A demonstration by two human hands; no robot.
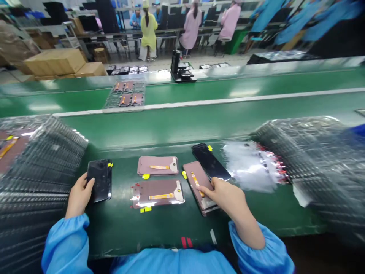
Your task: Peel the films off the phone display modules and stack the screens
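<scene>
A stack of brownish-pink, round-cornered phone-screen panels (195, 168) lies at about one o'clock from our body, its long axis running from eleven to five o'clock, pale connector end toward five. Its top panel looks smooth and matte, with an orange ribbon cable (194, 177) along the middle and a yellow tab (184, 174) at ten o'clock. Our right hand (228, 196) pinches its three o'clock edge, thumb across the top face. Our left hand, (80, 194) thumb and fingers narrow, holds the nine o'clock edge of some glossy black rectangular panels (99, 180), which point nearly twelve to six. Both lie on our dark green, smooth worktop (119, 232). Tall stacks of clear plastic trays stand at ten (62, 152) and two o'clock (302, 133). Beyond, at twelve, we see a shiny green conveyor belt (199, 125), then seated people in yellow and pink smocks (148, 30).
</scene>
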